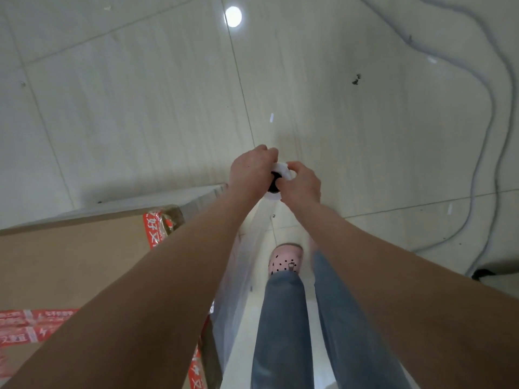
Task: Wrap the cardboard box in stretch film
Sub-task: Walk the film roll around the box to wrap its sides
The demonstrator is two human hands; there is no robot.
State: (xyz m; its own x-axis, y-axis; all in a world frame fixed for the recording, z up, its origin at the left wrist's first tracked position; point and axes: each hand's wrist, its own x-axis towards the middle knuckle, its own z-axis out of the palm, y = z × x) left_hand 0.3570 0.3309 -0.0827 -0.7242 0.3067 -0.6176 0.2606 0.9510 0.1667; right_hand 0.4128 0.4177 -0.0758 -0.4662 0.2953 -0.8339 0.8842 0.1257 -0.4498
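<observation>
A large brown cardboard box [70, 265] with red printed tape fills the lower left. Both my arms reach forward past its right corner. My left hand [251, 171] and my right hand [302, 182] grip a white roll of stretch film [282, 171] held upright, seen end-on with its dark core showing. A clear sheet of film [244, 270] runs from the roll back along the box's right side. Most of the roll is hidden by my hands.
Pale tiled floor [140, 108] lies all around. A grey cable [494, 136] snakes across the floor at the right. My legs in blue jeans and a pink shoe [286, 258] stand just right of the box.
</observation>
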